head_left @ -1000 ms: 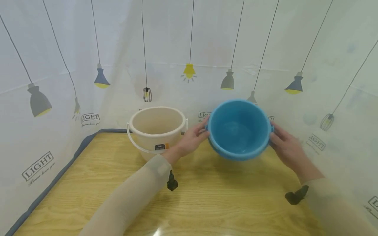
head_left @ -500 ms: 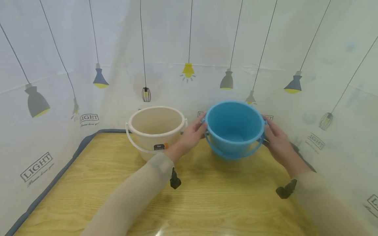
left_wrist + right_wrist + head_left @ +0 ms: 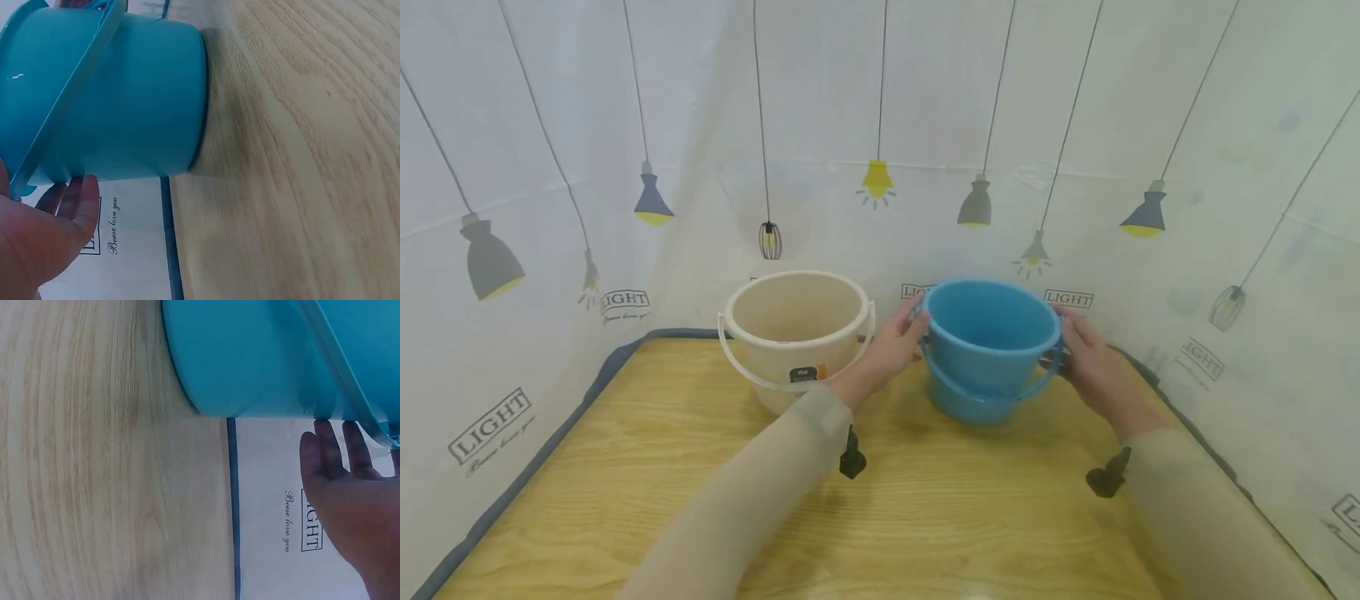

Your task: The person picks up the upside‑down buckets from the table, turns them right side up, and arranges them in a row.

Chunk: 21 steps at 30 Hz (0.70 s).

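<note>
A blue bucket [image 3: 981,358] stands upright on the wooden table [image 3: 917,517], its handle hanging down across the front. My left hand [image 3: 891,346] holds it by the rim on the left, thumb in front and fingers behind. On the opposite side my right hand [image 3: 1097,367] grips the rim near the handle's joint. The left wrist view has the fingertips [image 3: 89,187] against the bucket's wall, and its base meets the wood. Part of the right thumb lies out of sight in the right wrist view.
Left of the blue bucket stands a cream bucket [image 3: 767,358] with a white handle and a dark label, close to my left forearm. A pale curtain [image 3: 820,108] printed with lamps hangs behind and beside the table. Dark edging [image 3: 617,358] runs along the table's border.
The blue bucket has gone from tilted toward me and lifted to upright on the table, shifting down and slightly left. Both hands have stayed on its rim. The cream bucket has not moved.
</note>
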Each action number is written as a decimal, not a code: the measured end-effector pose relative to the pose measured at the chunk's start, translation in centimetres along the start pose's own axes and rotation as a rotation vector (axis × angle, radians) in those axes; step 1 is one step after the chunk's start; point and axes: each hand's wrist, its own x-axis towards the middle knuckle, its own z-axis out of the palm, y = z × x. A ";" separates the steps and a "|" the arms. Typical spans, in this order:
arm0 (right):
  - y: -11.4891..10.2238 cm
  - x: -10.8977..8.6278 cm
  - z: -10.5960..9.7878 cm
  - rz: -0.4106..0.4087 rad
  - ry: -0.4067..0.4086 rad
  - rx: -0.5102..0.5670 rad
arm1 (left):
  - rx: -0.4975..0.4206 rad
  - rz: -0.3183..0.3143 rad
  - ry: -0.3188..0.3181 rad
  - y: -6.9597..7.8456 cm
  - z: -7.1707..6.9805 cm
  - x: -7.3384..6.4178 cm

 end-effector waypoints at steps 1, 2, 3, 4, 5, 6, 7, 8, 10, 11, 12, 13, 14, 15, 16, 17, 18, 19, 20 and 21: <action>0.1 0.1 0.0 0.005 0.001 0.002 | 0.010 -0.007 0.004 0.0 0.0 0.1; 0.1 0.2 0.0 0.006 0.001 0.008 | 0.013 -0.011 0.006 0.0 0.1 0.1; 0.1 0.2 0.0 0.008 0.003 0.011 | 0.017 -0.011 0.008 0.0 0.1 0.1; 0.1 0.3 0.0 0.006 0.004 0.010 | 0.019 -0.011 0.007 0.1 0.1 0.1; 0.1 0.3 0.0 0.002 0.004 0.011 | 0.021 -0.013 0.006 0.2 0.1 0.0; 0.1 0.3 0.1 -0.001 0.000 0.011 | 0.023 -0.016 0.004 0.3 0.1 -0.1; 0.1 0.3 0.1 -0.001 0.000 0.011 | 0.022 -0.017 0.003 0.3 0.0 -0.2; 0.1 0.4 0.1 -0.001 -0.001 0.016 | 0.017 -0.019 0.002 0.4 0.0 -0.2; 0.2 0.5 0.1 -0.002 -0.003 0.021 | 0.009 -0.023 0.000 0.4 -0.1 -0.4; 0.3 0.5 0.1 -0.004 -0.004 0.021 | 0.007 -0.026 0.001 0.5 -0.1 -0.4; 0.3 0.6 0.1 -0.003 -0.003 0.022 | 0.003 -0.024 0.002 0.4 -0.1 -0.4; 0.3 0.6 0.1 -0.004 -0.002 0.023 | -0.003 -0.023 0.004 0.4 -0.1 -0.4; 0.4 0.6 0.1 -0.009 -0.002 0.026 | -0.008 -0.023 0.005 0.4 -0.1 -0.3; 0.4 0.6 0.2 -0.012 0.000 0.022 | -0.008 -0.024 0.007 0.4 0.0 -0.4; 0.4 0.6 0.2 -0.018 0.002 0.019 | -0.009 -0.026 0.007 0.4 0.0 -0.3; 0.4 0.6 0.2 -0.023 0.007 0.008 | -0.017 -0.028 0.006 0.3 0.0 -0.3; 0.5 0.6 0.2 -0.031 0.018 -0.010 | -0.014 -0.034 0.003 0.2 0.0 -0.4; 0.5 0.5 0.2 -0.040 0.030 -0.034 | -0.015 -0.039 -0.004 0.1 -0.1 -0.5; 0.5 0.5 0.2 -0.043 0.051 -0.067 | -0.017 -0.041 -0.015 0.0 -0.1 -0.7; 0.4 0.3 0.2 -0.044 0.080 -0.091 | -0.023 -0.041 -0.026 -0.1 -0.1 -0.8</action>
